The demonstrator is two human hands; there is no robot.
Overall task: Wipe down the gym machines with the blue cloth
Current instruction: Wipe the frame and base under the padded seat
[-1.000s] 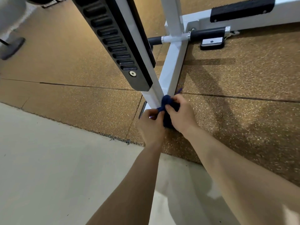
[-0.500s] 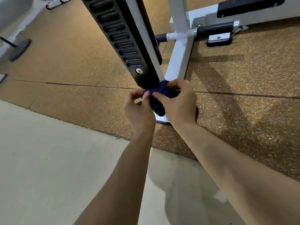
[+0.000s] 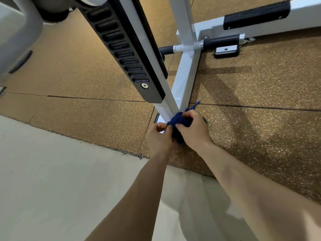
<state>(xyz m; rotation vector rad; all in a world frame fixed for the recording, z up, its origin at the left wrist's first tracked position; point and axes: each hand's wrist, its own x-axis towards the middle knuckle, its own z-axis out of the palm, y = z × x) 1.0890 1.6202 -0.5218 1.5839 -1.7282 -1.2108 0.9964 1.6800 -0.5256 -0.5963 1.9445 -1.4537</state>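
Left hand and right hand pinch bunched blue cloth; it dropped toward 6 o'clock, back onto white post foot: post wipe ongoing

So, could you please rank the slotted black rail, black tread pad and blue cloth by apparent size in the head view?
slotted black rail, also nearest the camera
black tread pad
blue cloth, bunched and partly covered

Most of blue cloth hidden w/in right hand.
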